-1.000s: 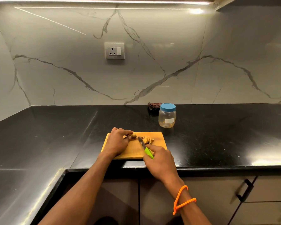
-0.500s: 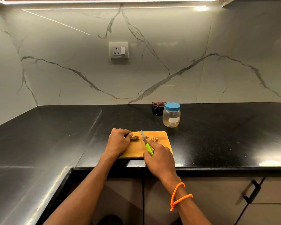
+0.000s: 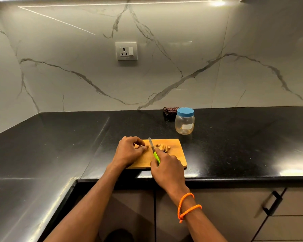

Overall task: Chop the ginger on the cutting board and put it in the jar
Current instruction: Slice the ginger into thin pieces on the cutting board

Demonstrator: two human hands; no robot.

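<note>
A wooden cutting board lies near the front edge of the black counter. My left hand pinches a small piece of ginger on the board's left part. My right hand grips a knife by its green handle, the blade standing just right of the held ginger. Cut ginger pieces lie right of the blade. A clear jar with a blue lid stands behind the board to the right, lid on.
A dark crumpled object lies behind the jar against the marble wall. A wall socket sits above. The black counter wraps round to the left. Cabinet doors with a black handle are below the edge.
The knife blade has shifted left, closer to the ginger under my left fingers. The cut pieces stay to its right. The camera view drifted slightly.
</note>
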